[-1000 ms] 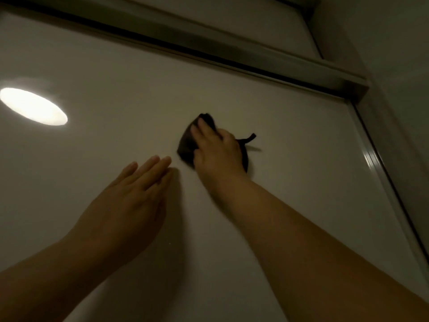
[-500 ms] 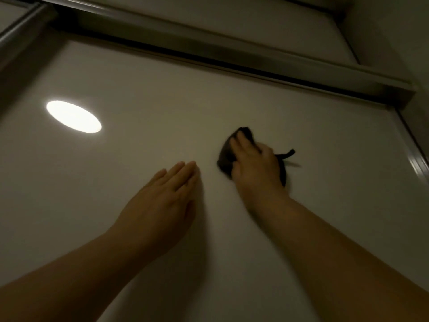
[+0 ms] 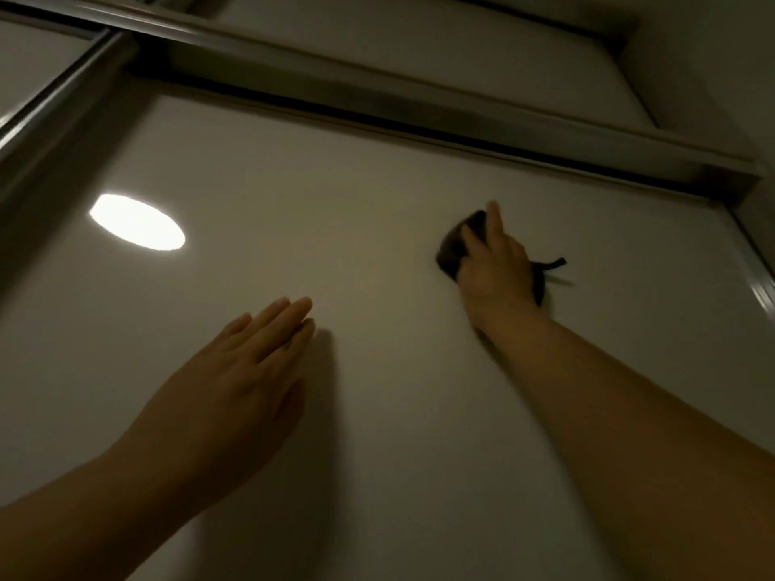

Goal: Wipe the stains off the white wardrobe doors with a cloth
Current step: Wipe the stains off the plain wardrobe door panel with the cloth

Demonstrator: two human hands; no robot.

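Observation:
I look up at a white glossy wardrobe door [image 3: 377,203] in dim light. My right hand [image 3: 495,266] presses a dark cloth [image 3: 455,247] flat against the upper right part of the door; a thin strip of the cloth sticks out to the right of the hand. My left hand [image 3: 247,371] lies flat on the door lower left, fingers straight and together, holding nothing. No stains are visible on the door in this light.
A metal top rail [image 3: 419,115] runs across above the door. A metal frame edge [image 3: 755,270] borders the door on the right, another frame bar [image 3: 50,106] on the left. A bright oval lamp reflection [image 3: 136,222] sits on the door's left part.
My right hand has slid the cloth up and away from my left hand, widening the gap between them. The view has shifted left, bringing the left frame bar into sight.

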